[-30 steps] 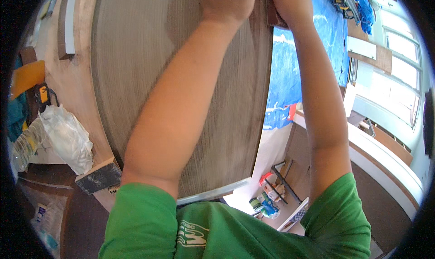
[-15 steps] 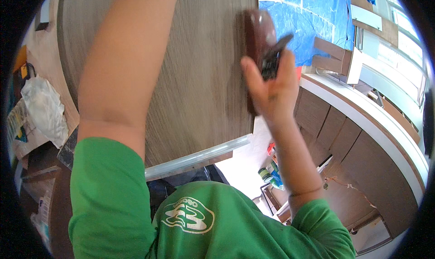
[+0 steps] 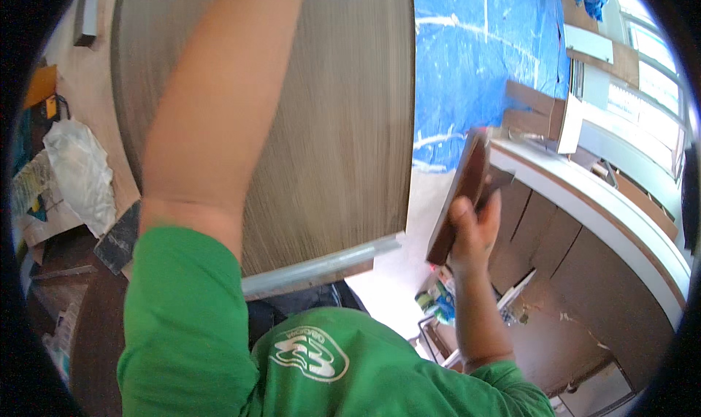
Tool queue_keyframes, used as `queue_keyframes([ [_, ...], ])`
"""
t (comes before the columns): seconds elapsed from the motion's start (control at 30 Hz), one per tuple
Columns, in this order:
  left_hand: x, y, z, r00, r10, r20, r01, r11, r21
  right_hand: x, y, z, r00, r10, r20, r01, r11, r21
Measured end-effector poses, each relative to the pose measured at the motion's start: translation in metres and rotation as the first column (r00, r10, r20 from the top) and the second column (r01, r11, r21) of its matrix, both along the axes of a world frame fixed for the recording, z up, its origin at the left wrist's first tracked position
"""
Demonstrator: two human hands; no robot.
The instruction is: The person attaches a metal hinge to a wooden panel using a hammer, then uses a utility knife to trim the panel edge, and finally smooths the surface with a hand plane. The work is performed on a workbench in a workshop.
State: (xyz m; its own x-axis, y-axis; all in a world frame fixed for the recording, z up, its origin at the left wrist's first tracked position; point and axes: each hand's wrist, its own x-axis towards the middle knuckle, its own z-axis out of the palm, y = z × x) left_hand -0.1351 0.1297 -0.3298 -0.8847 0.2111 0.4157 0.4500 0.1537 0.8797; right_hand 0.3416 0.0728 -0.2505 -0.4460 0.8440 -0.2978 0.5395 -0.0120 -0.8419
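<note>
My right hand (image 3: 478,236) is closed around a reddish-brown wooden hand plane (image 3: 457,207) with a dark part sticking out on its far side. Held tilted, the plane is to the right of a large grey-brown wood-grain panel (image 3: 343,125), apart from its right edge. My left forearm (image 3: 219,117) reaches forward across the panel, and the left hand lies beyond the top of the picture. A pale, shiny strip (image 3: 325,262) runs along the panel's near edge.
Blue sheeting (image 3: 467,59) covers an area beyond the panel at the right. A long brown cabinet with a white edge (image 3: 584,190) curves along the right side. At the left are a white plastic bag (image 3: 79,172) and a dark block (image 3: 117,238).
My right hand has drawn the plane away from the panel's right edge, toward me and to the right, and turned it. The left arm still stretches over the panel.
</note>
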Motion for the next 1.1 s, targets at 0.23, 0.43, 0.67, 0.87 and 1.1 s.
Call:
queue_keyframes([
  [0.23, 0.029, -0.009, 0.009, 0.953, -0.069, 0.294, 0.015, 0.983, 0.18, -0.254, 0.159, -0.023, 0.971, 0.09, -0.222, -0.106, 0.992, -0.062],
  [0.43, 0.019, 0.006, 0.005, 0.982, -0.065, 0.176, -0.039, 0.848, 0.528, -0.467, 0.283, -0.032, 0.941, 0.331, -0.068, -0.281, 0.879, 0.384],
  [0.67, 0.022, -0.005, 0.013, 0.964, -0.074, 0.257, -0.055, 0.885, 0.463, -0.588, 0.313, -0.029, 0.924, 0.265, 0.275, -0.382, 0.65, 0.657],
  [0.87, 0.028, -0.003, 0.013, 0.958, -0.104, 0.269, -0.023, 0.902, 0.431, -0.616, 0.344, -0.039, 0.892, 0.219, 0.396, -0.435, 0.656, 0.617],
  [1.1, 0.023, -0.001, 0.008, 0.969, -0.092, 0.23, -0.028, 0.883, 0.469, -0.604, 0.331, -0.038, 0.884, 0.289, 0.367, -0.465, 0.623, 0.629],
])
